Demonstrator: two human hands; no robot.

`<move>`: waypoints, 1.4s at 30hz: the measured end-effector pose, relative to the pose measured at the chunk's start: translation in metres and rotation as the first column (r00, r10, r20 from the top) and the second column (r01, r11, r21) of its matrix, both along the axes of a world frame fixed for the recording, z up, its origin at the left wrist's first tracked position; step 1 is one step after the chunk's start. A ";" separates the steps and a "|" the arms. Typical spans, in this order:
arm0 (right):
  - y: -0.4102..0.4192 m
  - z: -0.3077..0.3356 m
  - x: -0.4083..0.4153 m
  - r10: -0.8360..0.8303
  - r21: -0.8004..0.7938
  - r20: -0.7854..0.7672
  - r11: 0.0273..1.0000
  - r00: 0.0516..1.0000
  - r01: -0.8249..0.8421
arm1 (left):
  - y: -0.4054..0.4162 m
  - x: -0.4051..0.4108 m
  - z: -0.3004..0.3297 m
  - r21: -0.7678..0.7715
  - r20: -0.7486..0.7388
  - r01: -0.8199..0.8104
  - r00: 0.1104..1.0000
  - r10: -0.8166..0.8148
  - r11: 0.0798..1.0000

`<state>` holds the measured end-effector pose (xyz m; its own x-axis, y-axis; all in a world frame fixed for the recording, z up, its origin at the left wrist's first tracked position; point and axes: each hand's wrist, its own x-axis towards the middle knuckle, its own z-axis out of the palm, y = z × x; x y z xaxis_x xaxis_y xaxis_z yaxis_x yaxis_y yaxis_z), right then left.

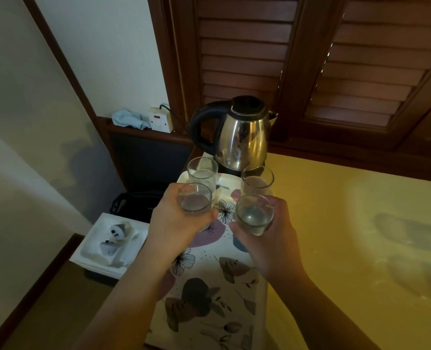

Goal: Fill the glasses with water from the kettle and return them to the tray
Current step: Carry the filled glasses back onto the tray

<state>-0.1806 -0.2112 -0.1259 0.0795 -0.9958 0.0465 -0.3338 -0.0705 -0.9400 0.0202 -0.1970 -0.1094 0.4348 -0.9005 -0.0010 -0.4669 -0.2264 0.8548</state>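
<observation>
In the head view, at centre frame, the left hand [176, 218] has its grip wrapped round a glass [195, 198] holding water, and the right hand [270, 238] clasps another glass [254, 213]. Both are over the floral tray [209, 286]. Just above them, two more glasses [202, 171] [257, 180] stand on the tray before the steel kettle [239, 133]. The yellow worktop [348, 223] fills the right of the frame.

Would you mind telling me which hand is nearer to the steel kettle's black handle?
Left. The left hand, holding a clear glass, sits just below the black handle; the right hand, holding another glass, is farther right.
</observation>
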 end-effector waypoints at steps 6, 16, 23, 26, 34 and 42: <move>0.000 0.003 0.002 0.013 -0.019 -0.028 1.000 1.000 -0.014 | 0.000 0.001 0.000 0.009 -0.023 0.010 1.000 -0.009 1.000; 0.004 0.010 -0.008 0.039 -0.071 -0.065 0.997 0.997 -0.044 | 0.017 0.002 0.015 0.117 0.022 0.005 1.000 -0.008 0.993; 0.018 0.041 -0.053 -0.058 -0.165 0.046 0.984 0.997 0.065 | 0.052 -0.055 0.075 -0.182 0.019 0.058 0.998 -0.056 0.982; 0.024 0.066 -0.089 -0.107 -0.240 0.058 0.964 0.993 0.118 | 0.052 -0.109 0.089 -0.250 0.042 0.140 0.990 -0.133 0.958; 0.038 0.112 -0.253 -0.325 -0.447 -0.160 0.866 0.932 0.225 | 0.044 -0.277 0.093 -0.275 0.087 0.361 0.932 -0.351 0.891; 0.046 0.111 -0.416 -0.455 -0.431 -0.270 0.845 0.849 0.316 | 0.029 -0.422 0.070 -0.228 0.048 0.488 0.870 -0.490 0.843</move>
<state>-0.5969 -0.1651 -0.0149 -0.2275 -0.8646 0.4481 -0.7041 -0.1718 -0.6890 -0.4020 -0.1685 -0.0395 -0.0609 -0.9724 0.2253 -0.4561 0.2279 0.8603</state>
